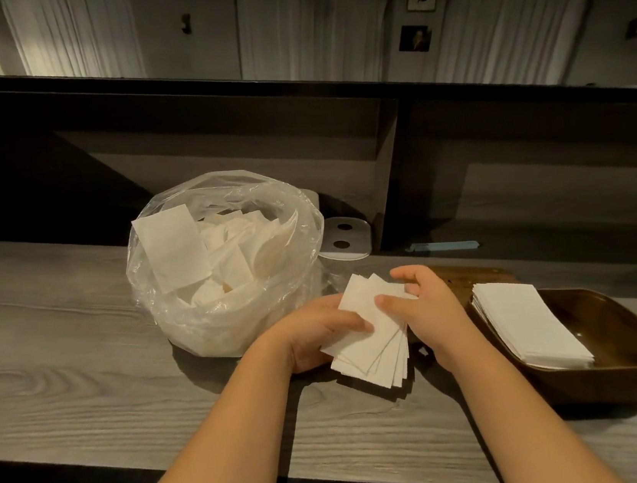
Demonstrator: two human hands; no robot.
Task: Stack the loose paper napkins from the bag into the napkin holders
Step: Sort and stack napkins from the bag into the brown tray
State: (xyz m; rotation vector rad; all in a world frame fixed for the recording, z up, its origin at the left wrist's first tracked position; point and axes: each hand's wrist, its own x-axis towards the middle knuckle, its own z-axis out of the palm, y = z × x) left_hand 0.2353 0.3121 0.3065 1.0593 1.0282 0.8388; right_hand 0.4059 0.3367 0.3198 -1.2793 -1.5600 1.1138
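On the left of the grey tabletop (62, 353) stood the clear plastic bag (228, 268), its mouth open and still holding a loose heap of paper napkins (205, 251), so much of the job seemed left to do. Just beside it, my left hand (316, 336) gripped a fanned bundle of napkins (372, 335) from below, thumb across the top sheet. My right hand (421, 305) pinched the same bundle at its far edge, fingers curled over it; I judged I was squaring it up. Farther right, the wooden napkin holder (616, 329) already carried a neat stack (527, 324), lying flat and partly filling it. Whether a second holder sat behind it, I could not tell.
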